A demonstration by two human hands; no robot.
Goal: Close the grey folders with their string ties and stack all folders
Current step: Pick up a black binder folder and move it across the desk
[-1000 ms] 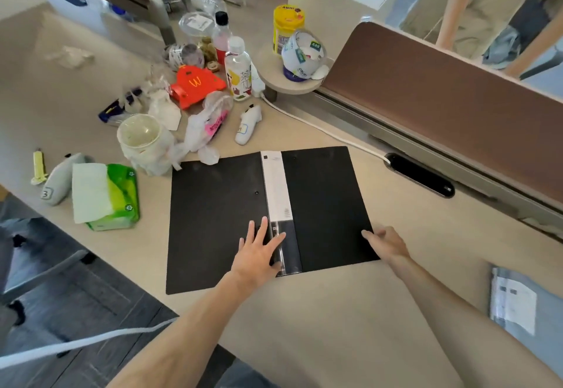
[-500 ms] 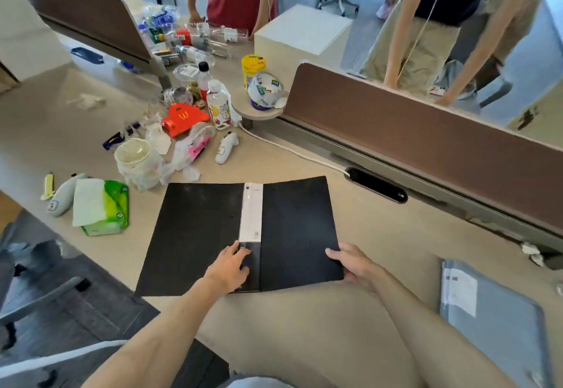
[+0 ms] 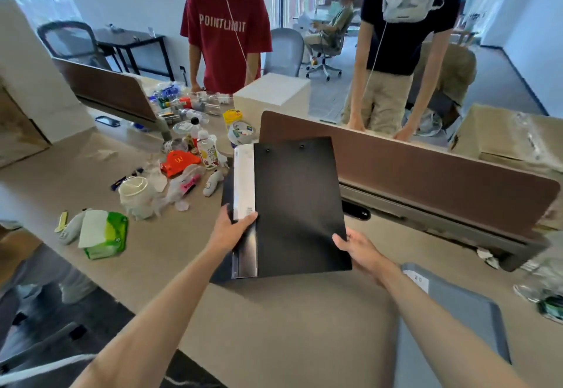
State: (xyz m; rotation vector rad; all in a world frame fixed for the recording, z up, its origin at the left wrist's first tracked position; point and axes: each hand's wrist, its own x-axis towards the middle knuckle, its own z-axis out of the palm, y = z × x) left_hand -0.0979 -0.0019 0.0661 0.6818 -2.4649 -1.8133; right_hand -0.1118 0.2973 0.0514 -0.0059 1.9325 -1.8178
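Observation:
A black folder with a white spine label is folded nearly shut and lifted off the desk, tilted up toward me. My left hand grips its spine, thumb over the label's lower end. My right hand holds the lower right edge of the cover. A grey folder with a small white label lies flat on the desk at the lower right, beside my right forearm.
Clutter lies at the left: a green tissue pack, a plastic cup, bottles, an orange carton. A brown divider panel runs behind the folder. Two people stand beyond it, and a white box.
The black folder lay open and flat on the desk. Its left cover has folded under, and both hands have raised it off the desk. The camera has tilted upward.

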